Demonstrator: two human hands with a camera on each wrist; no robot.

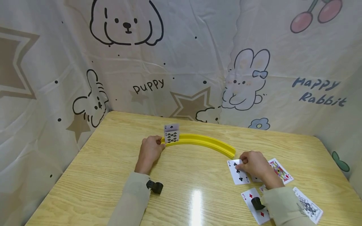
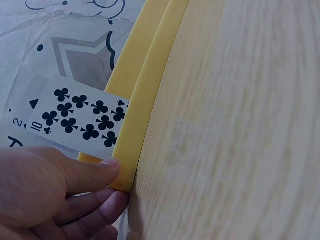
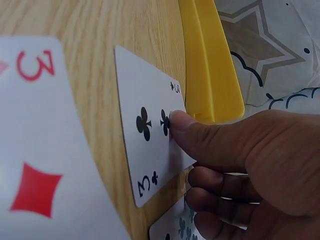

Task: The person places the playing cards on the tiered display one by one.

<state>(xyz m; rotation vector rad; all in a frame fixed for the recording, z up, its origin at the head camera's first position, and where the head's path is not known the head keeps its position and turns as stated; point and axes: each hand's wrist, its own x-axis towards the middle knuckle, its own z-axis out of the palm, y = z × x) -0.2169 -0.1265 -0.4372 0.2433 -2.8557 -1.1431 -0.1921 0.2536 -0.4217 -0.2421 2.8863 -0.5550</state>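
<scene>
A curved yellow card holder (image 1: 202, 142) lies on the table. My left hand (image 1: 150, 153) pinches its left end between thumb and fingers. Standing in the groove beside that hand are a ten of clubs (image 2: 82, 117) and, behind it, a black two (image 1: 171, 126) whose top edge sticks up. By the holder's right end, my right hand (image 1: 255, 164) pinches a three of clubs (image 1: 236, 176) at its side, thumb on the face. The right wrist view shows this three of clubs (image 3: 142, 150) tilted over the table, its printed side toward the camera.
Near the right forearm lie a three of diamonds (image 1: 249, 201), a red-suited face card (image 1: 281, 171) and a card with a black-and-white figure (image 1: 308, 205). A club card (image 3: 175, 225) is partly covered by the right hand. Patterned cloth (image 1: 181, 62) hangs behind the wooden table (image 1: 113, 188).
</scene>
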